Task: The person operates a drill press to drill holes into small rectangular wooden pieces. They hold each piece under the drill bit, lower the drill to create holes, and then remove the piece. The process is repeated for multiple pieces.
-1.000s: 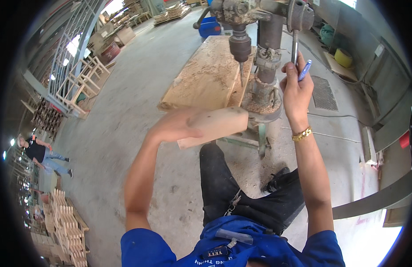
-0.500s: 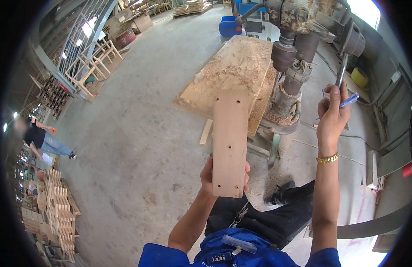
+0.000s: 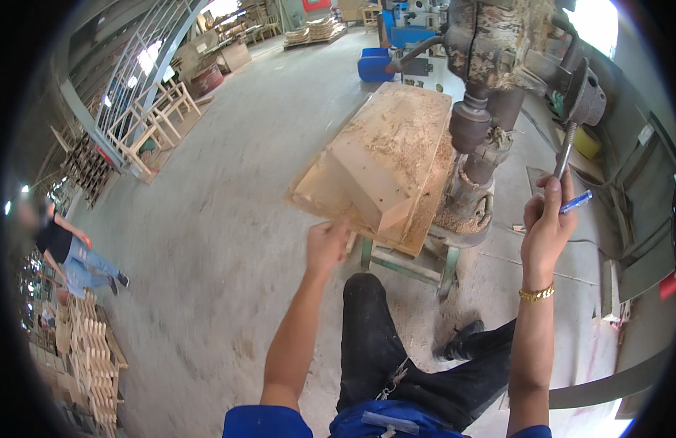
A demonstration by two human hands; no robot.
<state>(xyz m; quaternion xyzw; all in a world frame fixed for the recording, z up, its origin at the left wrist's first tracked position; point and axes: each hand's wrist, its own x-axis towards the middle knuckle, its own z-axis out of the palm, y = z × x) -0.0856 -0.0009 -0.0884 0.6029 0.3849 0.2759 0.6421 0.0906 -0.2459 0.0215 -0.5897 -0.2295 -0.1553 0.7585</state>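
A pale wooden block [image 3: 371,186] with small dark holes lies slantwise on the drill press's dusty wooden work table [image 3: 396,120]. Just short of the table's near edge is my left hand [image 3: 327,248], apart from the block. Its fingers are curled in, and whatever they may hold is hidden. My right hand [image 3: 546,226] is closed round the metal lever [image 3: 566,153] of the drill press [image 3: 491,51]. A blue pen [image 3: 576,202] sticks out between its fingers. The drill chuck [image 3: 470,120] hangs beyond the table's right side.
Sawdust covers the work table, which stands on a green frame [image 3: 407,266]. A blue bin [image 3: 375,64] stands behind. On the left, a person [image 3: 68,244] stands near stacked wooden parts [image 3: 93,350]. Chair frames [image 3: 155,124] stand farther back, and a yellow container [image 3: 588,142] is at the right.
My left hand has let go of the wooden block, which now lies on the work table. My right hand stays on the lever. The person at the left has shifted slightly.
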